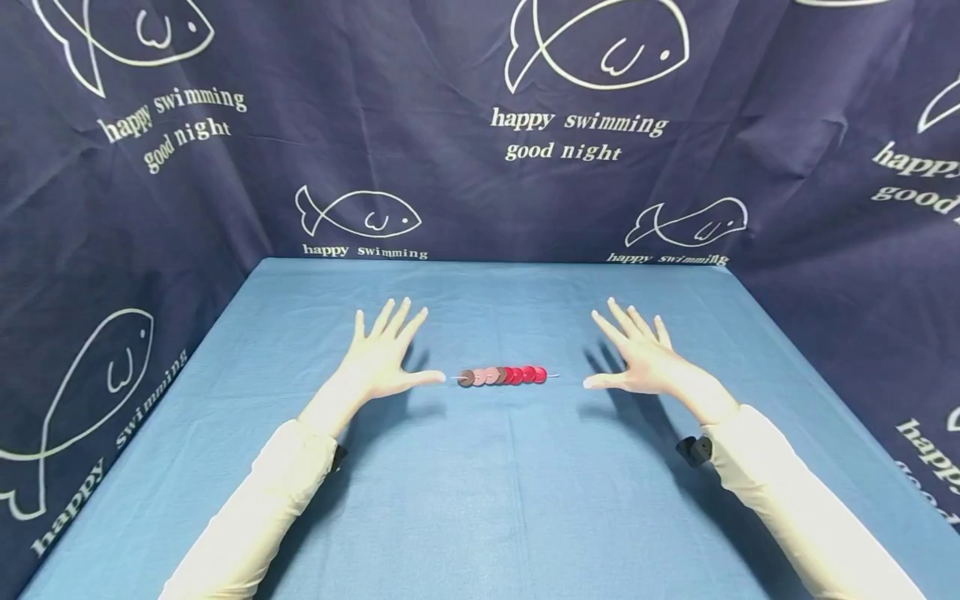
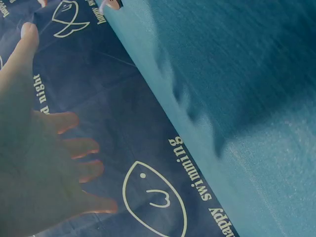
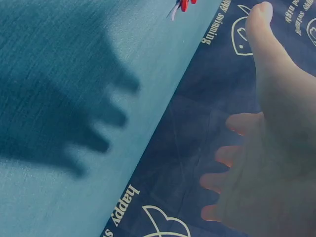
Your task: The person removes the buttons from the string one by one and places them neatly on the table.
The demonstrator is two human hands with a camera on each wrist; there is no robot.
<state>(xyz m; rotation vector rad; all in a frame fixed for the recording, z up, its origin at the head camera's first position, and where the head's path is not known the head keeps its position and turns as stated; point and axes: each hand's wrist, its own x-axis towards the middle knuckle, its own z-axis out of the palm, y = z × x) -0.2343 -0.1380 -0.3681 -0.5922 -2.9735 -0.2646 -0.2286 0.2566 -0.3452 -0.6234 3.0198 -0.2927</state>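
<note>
A string of beads (image 1: 502, 376) lies on the blue cloth between my two hands, brown and pink discs on its left half and red ones on its right, with a pale thread end poking out each side. My left hand (image 1: 386, 358) hovers left of it, fingers spread straight, thumb near the brown end but apart. On the other side my right hand (image 1: 641, 358) is held likewise, with its thumb toward the red end and a gap between. Only a sliver of the red discs (image 3: 185, 5) shows at the top of the right wrist view. Neither hand holds anything.
A blue cloth (image 1: 450, 508) covers the table. Dark navy curtains (image 1: 465, 83) with white fish outlines and lettering hang behind it and at both sides. Black wrist devices (image 1: 694, 450) sit under the white sleeves. Hand shadows fall on the cloth.
</note>
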